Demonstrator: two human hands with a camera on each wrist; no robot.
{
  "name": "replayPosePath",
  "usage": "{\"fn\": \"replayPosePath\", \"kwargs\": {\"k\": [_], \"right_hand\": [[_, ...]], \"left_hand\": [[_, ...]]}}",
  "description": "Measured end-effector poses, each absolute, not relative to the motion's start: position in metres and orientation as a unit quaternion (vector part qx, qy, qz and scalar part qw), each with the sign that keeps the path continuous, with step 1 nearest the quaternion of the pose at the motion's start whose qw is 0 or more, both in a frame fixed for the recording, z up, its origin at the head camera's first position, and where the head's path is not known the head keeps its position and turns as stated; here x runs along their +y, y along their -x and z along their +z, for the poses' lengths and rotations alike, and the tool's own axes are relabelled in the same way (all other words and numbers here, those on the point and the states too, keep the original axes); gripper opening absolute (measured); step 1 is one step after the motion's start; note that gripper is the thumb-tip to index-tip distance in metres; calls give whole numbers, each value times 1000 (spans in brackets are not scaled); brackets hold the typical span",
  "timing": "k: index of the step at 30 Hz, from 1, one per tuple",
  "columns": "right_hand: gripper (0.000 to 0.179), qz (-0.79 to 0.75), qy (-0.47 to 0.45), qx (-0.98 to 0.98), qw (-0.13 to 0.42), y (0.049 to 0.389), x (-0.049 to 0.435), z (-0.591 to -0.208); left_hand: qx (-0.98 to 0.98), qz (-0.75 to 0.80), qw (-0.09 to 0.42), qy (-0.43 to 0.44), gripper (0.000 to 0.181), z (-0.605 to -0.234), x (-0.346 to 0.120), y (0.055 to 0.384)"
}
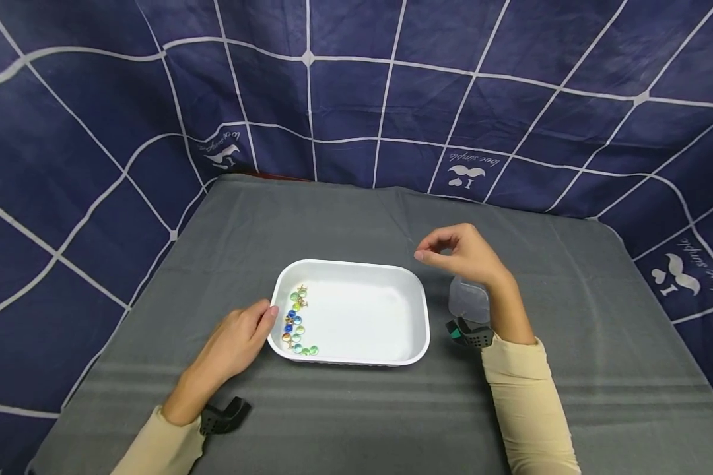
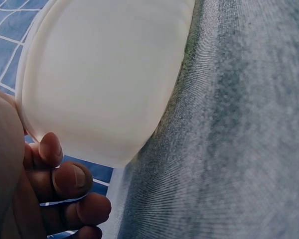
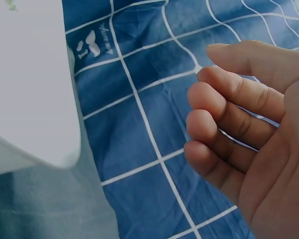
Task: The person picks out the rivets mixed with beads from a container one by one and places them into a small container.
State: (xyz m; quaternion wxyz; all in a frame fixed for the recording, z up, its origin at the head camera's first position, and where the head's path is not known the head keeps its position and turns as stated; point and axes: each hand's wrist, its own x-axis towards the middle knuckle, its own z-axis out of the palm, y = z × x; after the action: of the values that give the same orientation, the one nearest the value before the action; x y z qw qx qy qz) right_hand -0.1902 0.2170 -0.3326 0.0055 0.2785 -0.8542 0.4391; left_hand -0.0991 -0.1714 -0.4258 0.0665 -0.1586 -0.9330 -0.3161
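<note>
A white tray (image 1: 368,316) sits on the grey cloth in the head view. Glass marbles (image 1: 298,320) in blue, green and amber, mixed with small gold-coloured pieces (image 1: 303,302), lie gathered along its left side. My left hand (image 1: 233,346) pinches the left rim between thumb and fingers. In the left wrist view the tray's outer wall (image 2: 109,74) fills much of the picture, beside the curled fingers. Past the tray's right end, my right hand (image 1: 466,254) hovers with loosely bent fingers. The right wrist view shows nothing in that hand, its thumb and forefinger slightly apart.
A clear plastic container (image 1: 468,300) lies on the cloth right of the tray, partly behind the right wrist. Grey cloth (image 1: 344,422) covers the table. A blue curtain (image 1: 356,92) with white lines hangs around the back and sides.
</note>
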Motion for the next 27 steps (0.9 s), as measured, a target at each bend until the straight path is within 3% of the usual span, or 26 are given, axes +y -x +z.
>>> {"fn": "replayPosePath", "kwargs": {"k": [27], "right_hand": [[5,406,-327,-853,-24,197,174,-333]], "left_hand": [[-933,-317,64,156,26,-425,-172,100]]}}
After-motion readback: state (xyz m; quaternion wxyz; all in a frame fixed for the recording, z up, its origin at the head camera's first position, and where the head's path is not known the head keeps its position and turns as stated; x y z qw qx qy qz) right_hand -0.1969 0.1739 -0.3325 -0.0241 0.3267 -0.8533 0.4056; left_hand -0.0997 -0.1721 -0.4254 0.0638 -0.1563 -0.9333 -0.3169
